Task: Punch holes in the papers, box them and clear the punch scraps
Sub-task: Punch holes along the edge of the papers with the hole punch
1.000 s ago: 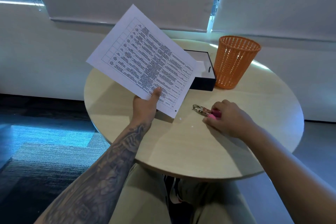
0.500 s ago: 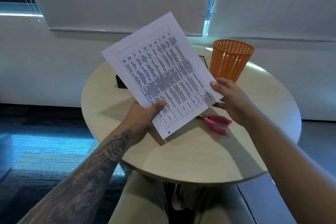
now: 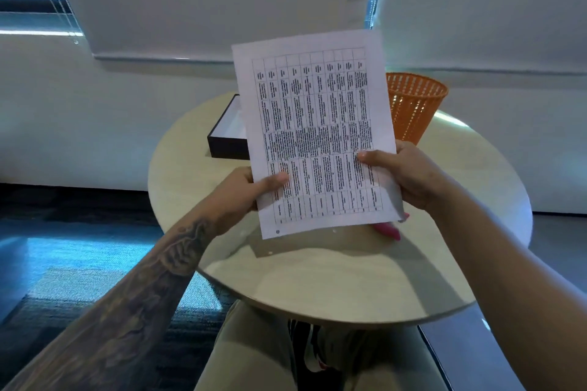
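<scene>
A printed sheet of paper (image 3: pixel 314 133) with a table of text stands nearly upright above the round table (image 3: pixel 317 289). My left hand (image 3: pixel 241 190) pinches its lower left edge with the thumb on the front. My right hand (image 3: pixel 403 174) grips its lower right edge. A punched hole shows at the sheet's bottom left corner. The pink-handled hole punch (image 3: pixel 389 229) lies on the table, mostly hidden behind the sheet. A few white punch scraps (image 3: pixel 334 231) dot the tabletop below the paper. The open black box (image 3: pixel 227 133) sits behind the sheet at the left.
An orange mesh waste basket (image 3: pixel 413 105) stands at the back right of the table. White wall and window blinds rise behind. My knees are under the table's near edge, with dark carpet to the left.
My right hand left the hole punch on the table and took hold of the sheet's right edge. The paper turned from tilted left to nearly upright, held by both hands.
</scene>
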Demonstrator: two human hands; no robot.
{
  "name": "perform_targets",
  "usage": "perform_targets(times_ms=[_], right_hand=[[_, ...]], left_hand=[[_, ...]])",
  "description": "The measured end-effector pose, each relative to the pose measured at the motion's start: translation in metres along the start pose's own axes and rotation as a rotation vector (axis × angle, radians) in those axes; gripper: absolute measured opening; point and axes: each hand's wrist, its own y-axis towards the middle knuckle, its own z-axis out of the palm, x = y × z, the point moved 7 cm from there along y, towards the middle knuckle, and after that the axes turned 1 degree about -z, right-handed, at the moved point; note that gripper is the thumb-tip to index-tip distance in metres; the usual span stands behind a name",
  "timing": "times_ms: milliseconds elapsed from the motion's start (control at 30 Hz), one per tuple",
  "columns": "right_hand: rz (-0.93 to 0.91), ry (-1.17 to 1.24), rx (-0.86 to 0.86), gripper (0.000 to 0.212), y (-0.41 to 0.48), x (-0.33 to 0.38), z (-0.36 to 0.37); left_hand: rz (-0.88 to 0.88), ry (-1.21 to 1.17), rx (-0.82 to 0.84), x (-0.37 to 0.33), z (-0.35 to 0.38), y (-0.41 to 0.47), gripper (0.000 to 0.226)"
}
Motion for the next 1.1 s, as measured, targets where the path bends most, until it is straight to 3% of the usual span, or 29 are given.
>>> perform_targets(times_ms=[100,200,267,400,500,633,767,967,1100], right_hand=[[-0.040,0.041,-0.045,0.027,0.002,0.008,-0.003],[-0.072,0.093,-0.044,0.033,0.006,0.013,-0.003],[-0.082,0.127,-0.038,0.044,0.008,0.015,0.000],[-0.090,0.114,0.008,0.039,0.010,0.019,0.012],[-0.099,0.116,0.045,0.037,0.009,0.020,0.017],[-0.119,0.066,0.051,0.039,0.009,0.021,0.012],[-0.167,-0.206,-0.041,0.034,0.012,0.019,0.005],[-0.189,-0.636,-0.200,0.038,0.010,0.004,-0.005],[0.052,-1.178,-0.094,0.064,-0.001,-0.046,-0.017]], left_hand=[[-0.057,-0.314,0.083,0.018,0.009,-0.013,0.054],[-0.083,-0.560,0.122,0.037,0.024,-0.024,0.081],[-0.079,-0.658,0.143,0.042,0.040,-0.026,0.077],[-0.010,-0.649,-0.023,0.034,0.059,-0.020,0.034],[0.035,-0.579,-0.118,0.029,0.062,-0.014,0.031],[0.066,-0.315,-0.185,0.035,0.053,-0.016,0.022],[-0.005,-0.277,-0.268,0.045,0.048,-0.015,0.027],[0.026,-0.248,-0.431,0.047,0.035,-0.011,0.030],[0.059,-0.229,-0.526,0.046,0.024,-0.008,0.032]])
